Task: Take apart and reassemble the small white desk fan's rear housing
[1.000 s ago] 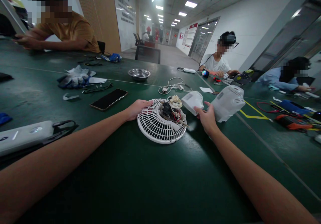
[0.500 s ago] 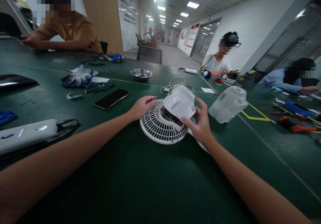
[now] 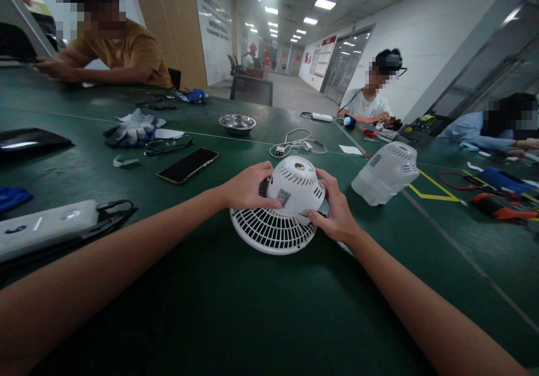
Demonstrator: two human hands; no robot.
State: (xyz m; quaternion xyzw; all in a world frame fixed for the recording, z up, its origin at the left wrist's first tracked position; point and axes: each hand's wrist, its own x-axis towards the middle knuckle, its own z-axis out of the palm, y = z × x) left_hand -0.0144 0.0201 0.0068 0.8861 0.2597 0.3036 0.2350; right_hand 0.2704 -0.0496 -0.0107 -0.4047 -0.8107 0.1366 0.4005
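A white vented plastic housing (image 3: pixel 300 188) sits over the middle of a round white fan grille (image 3: pixel 269 233) on the green table. My left hand (image 3: pixel 252 188) grips the housing's left side, thumb across its front near a grey label. On the right side, my right hand (image 3: pixel 334 210) holds the same housing, with the thumb low at its rim and the fingers behind. A dark bit of wire shows by the right thumb. The inside of the housing is hidden. Behind it lies a coiled white cord (image 3: pixel 295 143) with a plug.
Right of my hands stands a second white plastic piece (image 3: pixel 385 174). A phone (image 3: pixel 188 165), a metal bowl (image 3: pixel 237 124), gloves (image 3: pixel 132 129) and a white device (image 3: pixel 50 227) lie leftward. Tools (image 3: pixel 501 205) lie at the far right. Several people sit around the table.
The housing has tipped from a tilted pose down over the grille, hiding the inner parts. My left hand has moved from the grille's edge onto the housing. The grille has shifted slightly nearer.
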